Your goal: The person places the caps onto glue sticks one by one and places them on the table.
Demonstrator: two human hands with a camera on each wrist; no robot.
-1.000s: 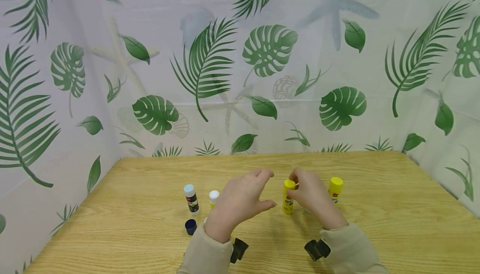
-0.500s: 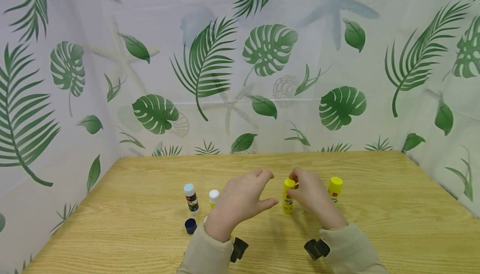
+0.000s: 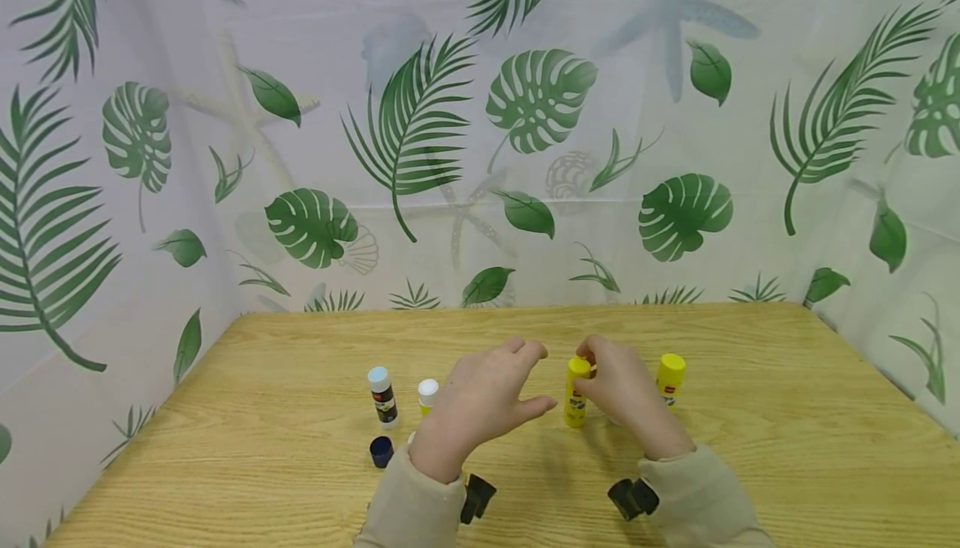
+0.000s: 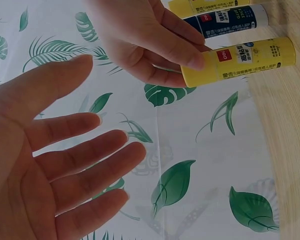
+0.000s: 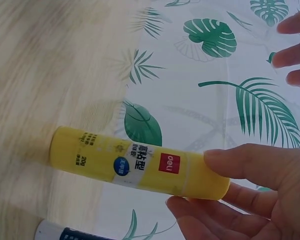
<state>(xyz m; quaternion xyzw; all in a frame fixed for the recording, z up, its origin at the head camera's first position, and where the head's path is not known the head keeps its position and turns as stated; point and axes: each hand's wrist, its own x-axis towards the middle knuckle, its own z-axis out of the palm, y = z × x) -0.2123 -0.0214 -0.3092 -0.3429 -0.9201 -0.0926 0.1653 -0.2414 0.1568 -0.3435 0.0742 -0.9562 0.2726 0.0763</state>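
My right hand (image 3: 618, 381) pinches the top end of a yellow glue stick (image 3: 576, 402), thumb on one side and fingers on the other. The stick stands upright at the middle right of the table, its red label facing me; the right wrist view shows its whole yellow barrel (image 5: 105, 157). To its left, my left hand (image 3: 480, 394) hovers over the table with nothing in it. In the left wrist view its fingers (image 4: 90, 160) are spread and relaxed, apart from the glue stick. Behind my right hand, a dark blue glue stick (image 4: 230, 21) shows in the left wrist view.
Another yellow glue stick (image 3: 671, 377) stands right of my right hand. On the left are a black glue stick with a pale blue cap (image 3: 381, 398), a white-capped yellow one (image 3: 427, 394) partly hidden by my left hand, and a loose dark blue cap (image 3: 381, 452).
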